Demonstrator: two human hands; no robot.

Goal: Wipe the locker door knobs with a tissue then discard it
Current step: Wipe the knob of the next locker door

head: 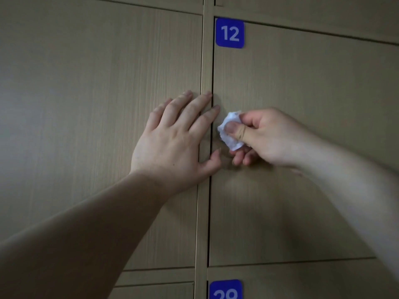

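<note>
Wiping step is what's going on, as far as I can judge: the right hand (265,137) has a crumpled white tissue (230,131) pinched between thumb and fingers and is pressing it against locker door 12 (302,147), right at that door's left edge, about halfway down. The knob itself isn't visible, I'd guess it sits under the tissue and the fingers, but I honestly can't tell. The left hand (172,143) is holding nothing, it lies flat and spread on the neighbouring door (86,104) just left of the vertical frame strip (205,212), with fingertips reaching across the strip to the seam of door 12, probably bracing things so nothing swings. The blue number plate (230,33) sits in door 12's top left corner, and another blue plate (225,289) peeks in at the bottom edge of the view on the door below. About the tissue: it's a wad, so no real pointing direction, but its long axis runs roughly up and down along the door edge, leaning a bit from upper right to lower left. Next move, I reckon, needs a rubbing or twisting motion around the knob while keeping the pinch tight, then moving on to the other knobs. No bin in view, so discarding looks a way off.
</note>
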